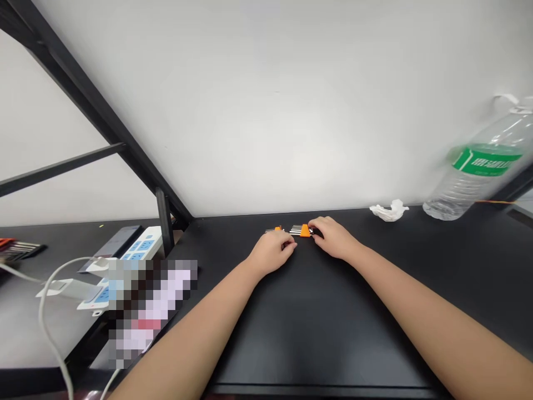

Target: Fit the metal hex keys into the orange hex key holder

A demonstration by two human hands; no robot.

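Note:
Both my hands rest far out on a black table [316, 311], near the white wall. My left hand [272, 251] is curled, knuckles up, its fingers closed over something small with an orange piece [277, 228] and thin metal rods showing behind it. My right hand [333, 236] pinches the right end of an orange holder [305, 230] that carries several thin silver metal rods. The two orange pieces lie close together between my hands. What my left fingers grip is mostly hidden.
A crumpled white paper [390, 210] lies at the back right, beside a tilted clear water bottle [474, 172] with a green label. On the left, a white power strip [137, 250] with cables, a black frame post [165, 219], and a blurred patch.

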